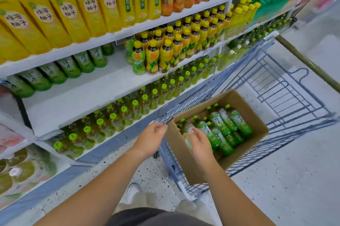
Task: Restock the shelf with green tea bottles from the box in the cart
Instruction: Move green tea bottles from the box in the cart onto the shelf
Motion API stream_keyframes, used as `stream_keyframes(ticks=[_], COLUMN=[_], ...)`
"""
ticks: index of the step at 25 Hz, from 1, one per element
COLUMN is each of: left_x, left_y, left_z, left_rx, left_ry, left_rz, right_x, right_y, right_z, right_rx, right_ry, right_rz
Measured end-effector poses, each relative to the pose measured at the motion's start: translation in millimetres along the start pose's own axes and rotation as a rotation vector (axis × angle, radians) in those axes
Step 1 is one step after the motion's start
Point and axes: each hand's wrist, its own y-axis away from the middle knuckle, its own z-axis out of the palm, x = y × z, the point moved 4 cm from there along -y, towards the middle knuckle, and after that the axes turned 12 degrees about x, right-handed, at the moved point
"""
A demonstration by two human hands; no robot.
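A brown cardboard box stands in a blue wire cart and holds several green tea bottles lying on their sides. My left hand hovers at the box's near left corner, fingers relaxed and holding nothing. Over the left part of the box my right hand reaches down with loosely bent fingers above the bottles; it grips nothing that I can see. On the white middle shelf a single row of green tea bottles stands at the back, with bare shelf in front of it.
Yellow drink bottles fill the top shelf. Yellow-capped bottles stand right of the green tea row. Green-capped amber bottles pack the shelf below. The cart stands close against the shelving on a speckled floor.
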Motion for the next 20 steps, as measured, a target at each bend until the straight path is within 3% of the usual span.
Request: stream_keyframes(ticks=[3, 11, 20], left_x=[16.3, 31.1, 9.1], left_y=[10.3, 24.7, -32.8], left_z=[47.4, 174.6, 253.8], left_rx=[-0.067, 0.026, 0.169], left_ry=[-0.073, 0.009, 0.059], left_rz=[-0.012, -0.207, -0.413], right_x=[24.6, 71.3, 115.6], right_y=[-18.1, -105.7, -211.9], right_z=[-49.8, -166.9, -173.8], right_rx=[-0.005, -0.11, -0.267], right_ry=[0.047, 0.245, 0.446], right_rz=[0.008, 0.032, 0.02])
